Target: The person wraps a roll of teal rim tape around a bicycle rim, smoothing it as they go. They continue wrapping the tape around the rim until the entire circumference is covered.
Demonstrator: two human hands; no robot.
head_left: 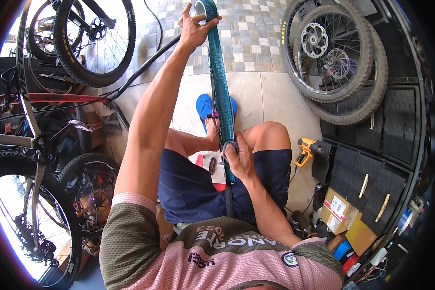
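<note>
Between my knees stands a bicycle wheel (221,72), seen almost edge-on. Its rim has a teal patterned band, and a purple hub (212,115) shows at its left side. At the far end, my left hand (196,30) grips the rim with its arm stretched out. Close to my lap, my right hand (240,157) is closed round a bunched grey cloth (230,146) pressed against the rim. The wheel's near end is partly hidden by that hand.
A yellow heat gun (306,151) lies right of my knee. Two wheels with tyres (333,53) lean at the far right. Bicycles (34,140) crowd the left side. A cardboard box (340,211) sits near the dark cabinets. Blue slippers (204,108) are beneath the wheel.
</note>
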